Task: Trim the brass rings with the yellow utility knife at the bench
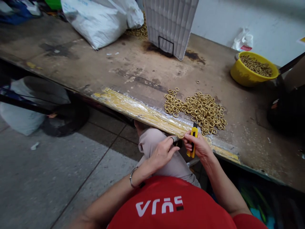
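My right hand (199,144) is closed around a yellow utility knife (194,136), its black tip pointing up toward the table. Between my two hands, at the table's edge, is a small gold-coloured ring (181,135). My left hand (163,154) has its bent fingers at this ring, and a pale covering shows on one finger. The left thumb stands a little apart; the exact grip is partly hidden. Right-hand fingertips are close against the ring's other side. Just beyond lies a loose pile of similar rings (202,109) on the worn table (133,70).
A yellow bowl (247,74) full of rings stands at the back right. A grey ribbed panel (169,25) stands upright at the back, beside a white sack (97,19). Yellow tape (138,106) covers the front edge. My knee (152,140) is beneath the edge.
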Tool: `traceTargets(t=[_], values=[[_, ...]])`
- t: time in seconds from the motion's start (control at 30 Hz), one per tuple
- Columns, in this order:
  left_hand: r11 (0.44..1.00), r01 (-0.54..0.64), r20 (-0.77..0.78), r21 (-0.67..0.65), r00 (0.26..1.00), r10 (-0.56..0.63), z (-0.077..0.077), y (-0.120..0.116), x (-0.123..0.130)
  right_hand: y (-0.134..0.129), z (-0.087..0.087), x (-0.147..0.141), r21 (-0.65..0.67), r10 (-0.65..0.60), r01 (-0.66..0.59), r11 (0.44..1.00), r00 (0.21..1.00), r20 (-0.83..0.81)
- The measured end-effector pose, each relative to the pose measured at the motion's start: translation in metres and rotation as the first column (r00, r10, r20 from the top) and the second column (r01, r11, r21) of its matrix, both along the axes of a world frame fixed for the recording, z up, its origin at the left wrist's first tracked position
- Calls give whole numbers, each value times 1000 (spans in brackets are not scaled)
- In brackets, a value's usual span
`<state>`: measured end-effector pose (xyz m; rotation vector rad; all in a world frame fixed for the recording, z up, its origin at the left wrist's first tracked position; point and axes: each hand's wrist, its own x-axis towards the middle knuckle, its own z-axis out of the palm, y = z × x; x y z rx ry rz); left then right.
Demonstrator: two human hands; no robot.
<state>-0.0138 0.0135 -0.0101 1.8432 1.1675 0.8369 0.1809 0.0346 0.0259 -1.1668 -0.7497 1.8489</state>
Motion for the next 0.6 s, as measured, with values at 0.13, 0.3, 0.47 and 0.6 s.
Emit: traceTargets(t=[0.13, 0.3, 0.47, 0.6], values=[[985, -137, 105, -103, 983, 148, 2, -1, 1, -3, -1, -1, -2, 24, -24, 1000, 999, 31], [957, -63, 291, -283, 945, 148, 11, 3, 4, -8, 0, -11, -44, 69, -68, 997, 997, 21], [859, 57, 413, -509, 892, 185, 17, 7, -1, -12, 4, -16, 81, 113, -129, 988, 977, 179], [814, 107, 513, -571, 820, 253, 17, 3, -5, -20, 7, -13, 379, -41, -278, 883, 757, 652]])
